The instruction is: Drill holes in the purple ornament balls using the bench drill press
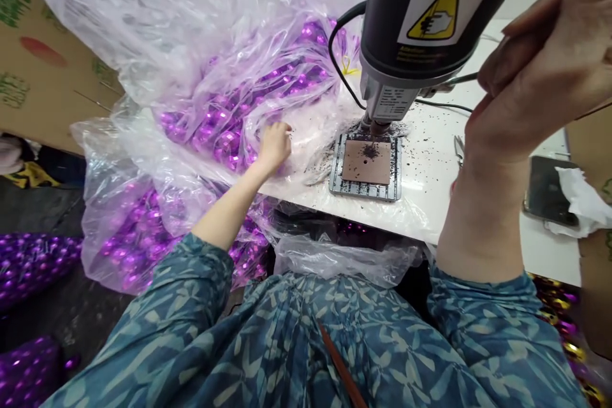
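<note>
From the board (358,167), set under the drill (406,51) apparently as backing, my left hand (276,145) is half-curled at nine o'clock by the bag (224,131), my right hand (540,76) at two; I cannot tell either grip.

The left hand (276,145) is beside bagged purple faceted balls (224,131), the right hand (549,70) beside a drill press (406,57) above a brown board (356,169).

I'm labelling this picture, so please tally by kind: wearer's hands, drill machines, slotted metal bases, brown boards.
Hands: 2, the left hand and right hand
Drill machine: 1
Slotted metal base: 1
Brown board: 1
Total: 5
</note>
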The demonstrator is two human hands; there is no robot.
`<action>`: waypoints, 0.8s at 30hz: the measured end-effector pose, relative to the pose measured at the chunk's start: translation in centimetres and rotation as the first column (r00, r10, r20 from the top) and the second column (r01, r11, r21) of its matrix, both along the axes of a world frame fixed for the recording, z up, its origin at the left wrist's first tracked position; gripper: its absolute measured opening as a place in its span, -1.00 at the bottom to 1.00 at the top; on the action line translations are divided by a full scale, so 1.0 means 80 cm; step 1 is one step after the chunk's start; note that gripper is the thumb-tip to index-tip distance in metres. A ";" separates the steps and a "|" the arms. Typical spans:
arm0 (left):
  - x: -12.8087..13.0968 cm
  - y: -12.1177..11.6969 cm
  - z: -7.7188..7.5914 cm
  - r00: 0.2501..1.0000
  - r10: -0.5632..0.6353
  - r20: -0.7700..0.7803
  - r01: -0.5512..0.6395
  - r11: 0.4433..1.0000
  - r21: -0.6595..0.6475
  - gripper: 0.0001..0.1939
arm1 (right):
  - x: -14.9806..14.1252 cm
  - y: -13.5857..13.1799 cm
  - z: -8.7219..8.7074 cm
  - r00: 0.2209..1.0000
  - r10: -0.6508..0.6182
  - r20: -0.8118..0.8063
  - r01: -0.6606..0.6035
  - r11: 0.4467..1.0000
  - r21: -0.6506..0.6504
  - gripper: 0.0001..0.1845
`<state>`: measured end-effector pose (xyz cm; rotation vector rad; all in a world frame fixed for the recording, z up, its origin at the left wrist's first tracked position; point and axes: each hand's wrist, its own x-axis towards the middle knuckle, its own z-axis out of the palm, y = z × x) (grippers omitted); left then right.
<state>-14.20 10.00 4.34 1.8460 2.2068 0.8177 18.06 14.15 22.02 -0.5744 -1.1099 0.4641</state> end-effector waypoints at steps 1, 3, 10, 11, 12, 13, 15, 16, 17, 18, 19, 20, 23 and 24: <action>-0.016 0.021 0.005 0.998 0.062 -0.032 -0.064 0.997 -0.045 -0.62 | -0.003 0.003 0.001 0.999 -0.024 -0.028 0.025 0.999 0.041 -0.32; -0.037 0.054 0.012 0.993 0.113 -0.038 -0.116 0.987 -0.112 -0.52 | -0.009 0.006 0.003 0.998 -0.026 -0.059 0.032 0.994 0.107 -0.32; -0.024 0.081 0.023 0.959 0.087 0.269 -0.082 0.996 -0.026 -0.70 | -0.014 -0.006 0.006 0.999 -0.041 -0.028 0.044 0.992 0.115 -0.29; -0.016 0.075 0.027 0.938 0.069 0.339 -0.066 0.998 -0.022 -0.70 | -0.013 -0.009 0.006 0.998 -0.056 -0.016 0.058 0.994 0.098 -0.29; -0.007 0.067 0.031 0.895 0.059 0.443 -0.050 0.998 -0.031 -0.69 | -0.013 -0.011 0.005 0.998 -0.069 -0.001 0.069 0.994 0.084 -0.29; 0.003 0.058 0.035 0.818 0.052 0.573 -0.031 0.998 -0.046 -0.68 | -0.012 -0.012 0.004 0.997 -0.074 0.013 0.073 0.995 0.073 -0.29; 0.022 0.038 0.043 0.575 0.034 0.818 0.048 0.996 -0.075 -0.67 | -0.010 -0.012 0.003 0.998 -0.060 0.033 0.057 0.996 0.075 -0.27; 0.032 0.028 0.047 0.443 0.029 0.896 0.096 0.992 -0.080 -0.66 | -0.009 -0.012 0.003 0.998 -0.045 0.037 0.042 0.995 0.087 -0.26; 0.041 0.019 0.050 0.330 0.030 0.943 0.141 0.987 -0.081 -0.65 | -0.008 -0.011 0.003 0.999 -0.033 0.038 0.029 0.995 0.099 -0.25; 0.050 0.011 0.052 0.246 0.036 0.969 0.176 0.981 -0.081 -0.64 | -0.007 -0.011 0.002 0.999 -0.022 0.036 0.018 0.993 0.113 -0.25; 0.058 0.004 0.053 0.187 0.047 0.981 0.200 0.976 -0.085 -0.63 | -0.007 -0.011 0.001 0.999 -0.016 0.035 0.011 0.992 0.124 -0.26; 0.066 -0.002 0.053 0.144 0.059 0.988 0.217 0.972 -0.090 -0.62 | -0.006 -0.012 0.001 0.999 -0.015 0.033 0.010 0.991 0.133 -0.28; 0.085 -0.010 0.044 0.091 0.059 0.994 0.264 0.961 -0.081 -0.56 | -0.006 -0.017 -0.003 0.998 -0.031 0.053 0.023 0.989 0.147 -0.34; 0.090 -0.010 0.039 0.107 0.039 0.993 0.283 0.957 -0.068 -0.55 | -0.006 -0.018 -0.003 0.997 -0.037 0.061 0.027 0.987 0.156 -0.36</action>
